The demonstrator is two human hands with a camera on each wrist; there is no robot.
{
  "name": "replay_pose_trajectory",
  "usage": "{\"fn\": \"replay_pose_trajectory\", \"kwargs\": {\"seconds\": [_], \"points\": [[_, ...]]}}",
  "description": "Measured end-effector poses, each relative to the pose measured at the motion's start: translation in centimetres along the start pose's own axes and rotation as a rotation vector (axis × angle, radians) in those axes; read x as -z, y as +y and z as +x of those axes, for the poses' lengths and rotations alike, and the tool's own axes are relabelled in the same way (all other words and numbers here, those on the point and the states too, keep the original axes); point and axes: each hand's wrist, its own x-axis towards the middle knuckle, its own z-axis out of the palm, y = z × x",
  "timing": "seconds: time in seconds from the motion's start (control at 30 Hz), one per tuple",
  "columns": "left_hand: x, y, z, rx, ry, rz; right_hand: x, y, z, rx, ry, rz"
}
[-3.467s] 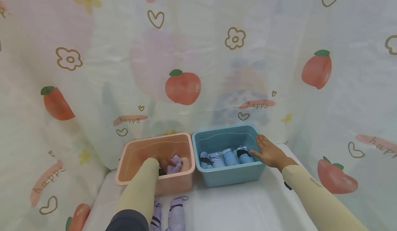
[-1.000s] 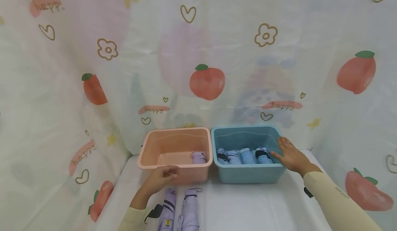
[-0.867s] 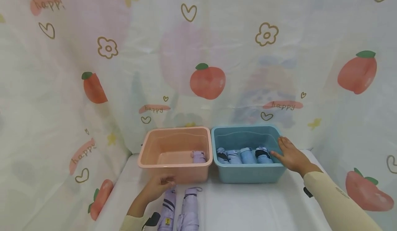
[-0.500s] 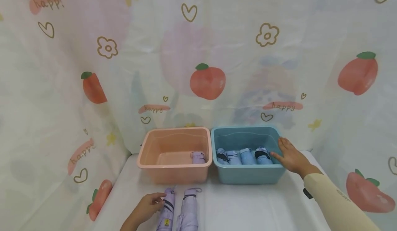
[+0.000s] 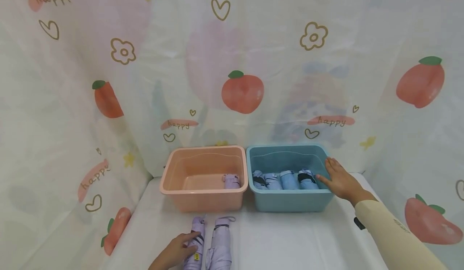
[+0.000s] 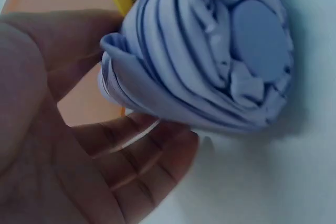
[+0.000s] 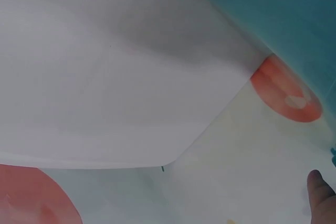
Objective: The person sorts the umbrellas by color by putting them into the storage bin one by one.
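Two folded lilac umbrellas lie side by side on the white table: the left umbrella (image 5: 194,258) with a yellow tag, and the right umbrella (image 5: 220,246) with a wrist loop. My left hand (image 5: 174,252) touches the left one from its left side, index finger and thumb over it. In the left wrist view, the fingers (image 6: 147,171) are loosely bent beside the umbrella's rolled fabric (image 6: 173,61), with a gap to the palm. My right hand (image 5: 342,181) rests with extended fingers against the right rim of the blue bin (image 5: 293,201); the right wrist view shows only one fingertip.
A peach bin (image 5: 206,201) stands left of the blue bin, with one lilac umbrella (image 5: 232,181) in its right end. Several blue folded umbrellas (image 5: 288,180) stand in a row inside the blue bin. A patterned curtain (image 5: 163,60) encloses the table (image 5: 282,242).
My left hand has come out of the peach bin, leaving a lilac umbrella there, and moved down to the left umbrella on the table. My right hand stays at the blue bin.
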Motion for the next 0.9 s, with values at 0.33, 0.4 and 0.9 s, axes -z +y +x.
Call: {"fn": "replay_pose_trajectory", "kwargs": {"seconds": [0.33, 0.4, 0.9], "points": [[-1.5, 1.0, 1.6, -0.066, -0.007, 0.104, 0.2, -0.1, -0.2, -0.009, -0.001, 0.002], [-1.6, 1.1, 1.7, -0.045, 0.003, 0.109, 0.2, -0.1, -0.2, -0.012, -0.004, 0.003], [-0.8, 2.3, -0.5, -0.087, -0.001, 0.136, 0.2, 0.0, -0.1, 0.007, 0.004, 0.001]]}}
